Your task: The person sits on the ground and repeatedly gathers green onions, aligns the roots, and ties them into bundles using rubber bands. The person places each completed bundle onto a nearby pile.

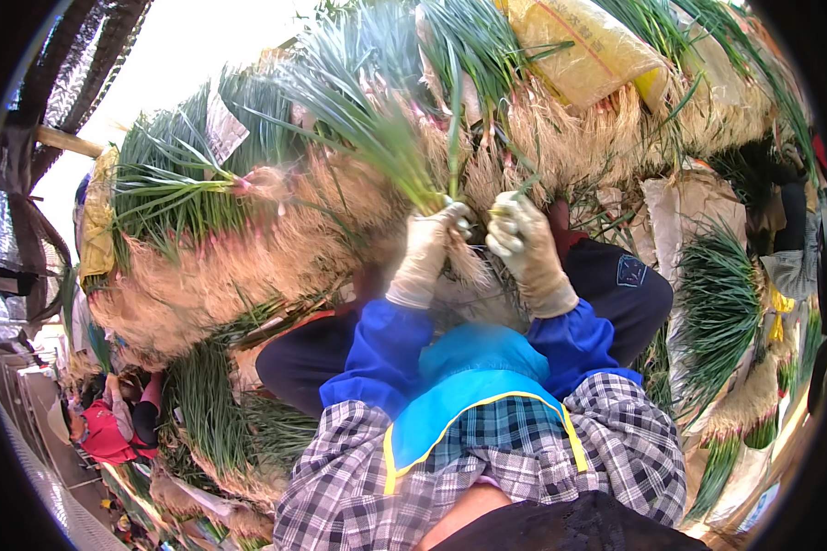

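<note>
My left hand (424, 248), in a pale, soiled glove, is closed around a bunch of green onions (406, 162). Their green leaves fan up and to the left, partly blurred. The bunch's pale stringy roots (470, 265) hang below the fist, towards my right hand. My right hand (524, 244), gloved the same way, is raised just beside it with fingers curled. A thin green leaf (526, 184) shows at its fingertips and seems pinched there. Both hands are above my lap, in front of a blue apron (482, 358).
A long heap of green onions (200, 275) curves before me, roots facing me. One small bunch (248, 182) lies across it. A yellowish woven sack (586, 48) covers part. More onions (717, 310) lie at right. A person in a red vest (107, 430) works at lower left.
</note>
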